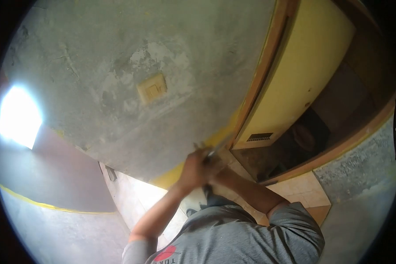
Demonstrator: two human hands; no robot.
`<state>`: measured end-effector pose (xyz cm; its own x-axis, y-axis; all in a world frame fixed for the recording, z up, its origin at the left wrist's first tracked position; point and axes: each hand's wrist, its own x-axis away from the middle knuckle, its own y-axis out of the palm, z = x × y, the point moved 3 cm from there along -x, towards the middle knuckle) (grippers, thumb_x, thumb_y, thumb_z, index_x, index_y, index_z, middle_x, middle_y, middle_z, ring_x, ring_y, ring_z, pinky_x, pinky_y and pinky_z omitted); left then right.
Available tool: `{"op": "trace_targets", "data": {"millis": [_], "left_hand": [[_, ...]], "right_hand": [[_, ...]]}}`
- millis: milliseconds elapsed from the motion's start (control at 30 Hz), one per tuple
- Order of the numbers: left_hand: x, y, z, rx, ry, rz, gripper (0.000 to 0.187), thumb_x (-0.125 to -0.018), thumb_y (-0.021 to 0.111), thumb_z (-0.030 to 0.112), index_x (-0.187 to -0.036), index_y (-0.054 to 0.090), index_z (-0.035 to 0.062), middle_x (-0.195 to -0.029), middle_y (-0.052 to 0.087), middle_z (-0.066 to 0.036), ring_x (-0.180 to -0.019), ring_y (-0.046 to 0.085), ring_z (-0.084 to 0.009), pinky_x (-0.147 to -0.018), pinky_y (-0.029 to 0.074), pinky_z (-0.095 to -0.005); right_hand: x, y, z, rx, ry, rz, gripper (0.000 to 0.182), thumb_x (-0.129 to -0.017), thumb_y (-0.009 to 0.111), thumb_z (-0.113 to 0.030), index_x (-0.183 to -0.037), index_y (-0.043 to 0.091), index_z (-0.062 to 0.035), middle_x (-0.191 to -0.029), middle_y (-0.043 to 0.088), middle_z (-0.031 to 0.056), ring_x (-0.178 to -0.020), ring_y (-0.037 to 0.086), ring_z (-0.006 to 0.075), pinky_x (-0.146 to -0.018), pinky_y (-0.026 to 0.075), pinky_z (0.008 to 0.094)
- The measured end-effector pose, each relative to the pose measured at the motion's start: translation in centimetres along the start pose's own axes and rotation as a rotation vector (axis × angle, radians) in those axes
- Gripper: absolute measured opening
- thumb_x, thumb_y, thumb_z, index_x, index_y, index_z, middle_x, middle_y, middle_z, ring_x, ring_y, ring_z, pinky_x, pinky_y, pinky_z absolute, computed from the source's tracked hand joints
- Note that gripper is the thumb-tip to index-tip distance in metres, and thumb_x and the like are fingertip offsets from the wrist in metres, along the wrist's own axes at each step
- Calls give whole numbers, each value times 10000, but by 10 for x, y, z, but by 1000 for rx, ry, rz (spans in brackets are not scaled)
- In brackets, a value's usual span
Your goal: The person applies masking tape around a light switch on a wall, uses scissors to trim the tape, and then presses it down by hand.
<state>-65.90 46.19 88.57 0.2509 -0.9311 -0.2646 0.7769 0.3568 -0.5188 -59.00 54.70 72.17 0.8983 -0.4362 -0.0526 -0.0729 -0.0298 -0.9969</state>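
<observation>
My left hand [193, 169] and my right hand [215, 170] are close together in front of my body, near the lower part of the grey wall [119, 119]. Motion smears both of them. My left hand is closed, with its fingers curled in. A thin shiny object [211, 154] shows at the top of the hands; its kind is too blurred to tell. My right hand overlaps the left, and its fingers are smeared. Whether the hands touch the wall cannot be made out.
A yellowish switch plate [152, 88] sits on the patchy wall, which has a yellow band [171, 177] along its bottom. To the right, a yellow door [301, 75] stands ajar in a brown frame [263, 66]. Light tiles [136, 193] cover the floor. Bright light [20, 116] enters at left.
</observation>
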Motion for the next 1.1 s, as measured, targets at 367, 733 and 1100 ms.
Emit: {"op": "trace_targets", "data": {"millis": [367,733,1100], "left_hand": [[-55,47,-12,-277,37,217,355,-950,754,348,-931,671,3,-836,663,-273,-818,660,-455,-739,502,-503],[-15,181,-52,-301,-232,326,473,-997,704,454,-856,681,3,-746,649,-269,-663,600,-467,-639,476,-500],[293,240,-117,505,-948,148,713,-1108,424,603,-894,767,16,-804,732,-75,-716,618,-193,-708,513,-385]], "right_hand": [[120,-136,31,-385,-390,179,664,-931,762,-261,-1492,520,1,-1519,539,252,-1391,546,388,-1202,409,472],[196,-144,122,-453,-311,-404,905,-898,783,-463,-1573,411,12,-1563,484,289,-1491,426,411,-1240,363,451],[235,-35,113,-786,-360,-632,961,-908,772,-504,-1613,361,4,-1623,422,278,-1487,443,412,-1227,366,446]]}}
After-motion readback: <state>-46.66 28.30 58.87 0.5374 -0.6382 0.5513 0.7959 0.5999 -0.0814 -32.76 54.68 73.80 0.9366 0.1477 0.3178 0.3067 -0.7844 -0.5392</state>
